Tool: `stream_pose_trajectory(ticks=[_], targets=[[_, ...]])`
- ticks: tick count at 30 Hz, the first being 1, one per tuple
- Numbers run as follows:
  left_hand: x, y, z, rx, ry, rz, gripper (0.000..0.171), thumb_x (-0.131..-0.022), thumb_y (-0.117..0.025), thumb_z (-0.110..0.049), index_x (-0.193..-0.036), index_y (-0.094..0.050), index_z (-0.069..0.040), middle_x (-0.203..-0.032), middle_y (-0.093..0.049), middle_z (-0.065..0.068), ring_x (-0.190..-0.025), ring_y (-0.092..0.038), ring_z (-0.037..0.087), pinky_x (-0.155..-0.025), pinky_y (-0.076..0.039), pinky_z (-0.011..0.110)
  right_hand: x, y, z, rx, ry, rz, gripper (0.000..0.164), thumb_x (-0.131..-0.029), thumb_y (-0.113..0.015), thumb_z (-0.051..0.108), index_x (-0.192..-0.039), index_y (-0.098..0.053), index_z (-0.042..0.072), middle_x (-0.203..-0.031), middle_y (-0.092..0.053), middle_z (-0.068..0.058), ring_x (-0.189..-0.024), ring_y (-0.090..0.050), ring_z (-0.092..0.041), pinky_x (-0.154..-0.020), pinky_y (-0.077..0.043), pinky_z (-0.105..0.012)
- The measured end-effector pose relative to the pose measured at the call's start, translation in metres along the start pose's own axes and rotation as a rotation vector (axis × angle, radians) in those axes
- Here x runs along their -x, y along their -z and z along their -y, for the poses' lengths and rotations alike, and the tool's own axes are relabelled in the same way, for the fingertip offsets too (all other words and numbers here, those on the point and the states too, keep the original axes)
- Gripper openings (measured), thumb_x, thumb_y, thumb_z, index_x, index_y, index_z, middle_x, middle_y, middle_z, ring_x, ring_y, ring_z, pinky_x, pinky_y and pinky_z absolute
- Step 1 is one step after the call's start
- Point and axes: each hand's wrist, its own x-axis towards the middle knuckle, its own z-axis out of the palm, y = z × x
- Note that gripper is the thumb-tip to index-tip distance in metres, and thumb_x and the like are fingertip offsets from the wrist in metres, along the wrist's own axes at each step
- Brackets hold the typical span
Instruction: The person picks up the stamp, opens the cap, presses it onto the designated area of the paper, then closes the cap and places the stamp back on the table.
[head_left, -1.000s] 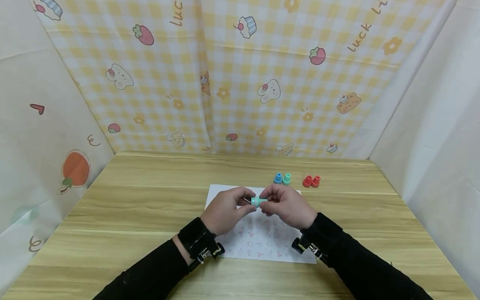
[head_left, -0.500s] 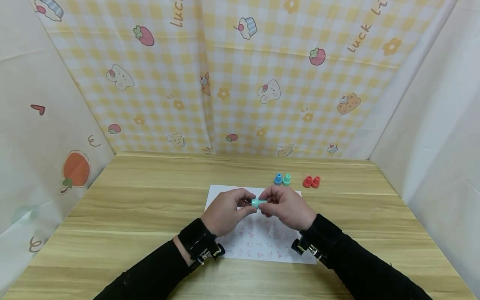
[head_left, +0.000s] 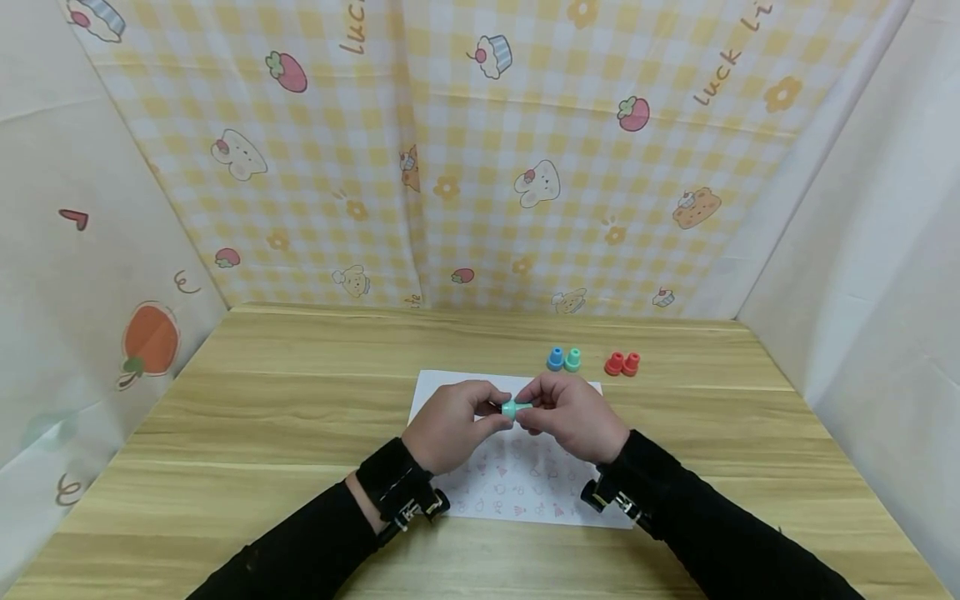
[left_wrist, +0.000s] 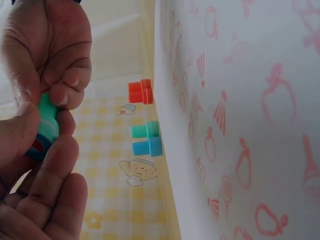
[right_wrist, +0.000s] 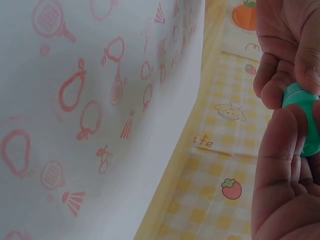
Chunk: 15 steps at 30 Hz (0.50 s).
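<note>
Both hands meet above the white paper, which bears rows of pink-red stamped prints of rackets, shuttlecocks and fruit. Between them lies a small mint-green stamp on its side. My left hand pinches its wide end between thumb and fingers. The narrow handle end is pinched by my right hand. In the left wrist view a dark blue rim with red inside shows at the wide end of the stamp. Fingers cover part of the stamp in the right wrist view.
Beyond the paper stand a blue stamp and another mint-green stamp, side by side. Two red stamps stand to their right. The wooden table ends at a yellow checked cloth, with white cloth on both sides.
The wide end of the stamp has turned slightly between the fingers, and both hands have dipped a little. The stamps at the back have stayed in place.
</note>
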Motion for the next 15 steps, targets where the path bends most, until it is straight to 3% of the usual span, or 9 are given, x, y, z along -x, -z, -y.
stream_pose_trajectory(ticks=[11, 15], targets=[[0.0015, -0.0039, -0.0028, -0.008, -0.026, -0.004, 0.015, -0.094, -0.081, -0.021, -0.108, -0.077, -0.017, -0.106, -0.079, -0.005, -0.095, -0.074, 0.006, -0.088, -0.059, 0.029, 0.0059, -0.0014, 0.0006, 0.030, -0.009, -0.041, 0.009, -0.097, -0.074, 0.011, -0.104, -0.075, 0.005, -0.088, -0.075, -0.007, -0.080, -0.065, -0.019, -0.068, -0.052, -0.026], [0.0003, -0.0029, -0.0029, 0.032, -0.023, 0.051, 0.020, -0.096, -0.079, -0.019, -0.115, -0.073, -0.016, -0.114, -0.077, -0.004, -0.103, -0.076, 0.011, -0.092, -0.060, 0.037, 0.0069, 0.0036, 0.0004, 0.061, -0.003, -0.039, 0.010, -0.098, -0.074, 0.012, -0.105, -0.076, 0.005, -0.090, -0.076, -0.006, -0.081, -0.065, -0.019, -0.069, -0.053, -0.026]])
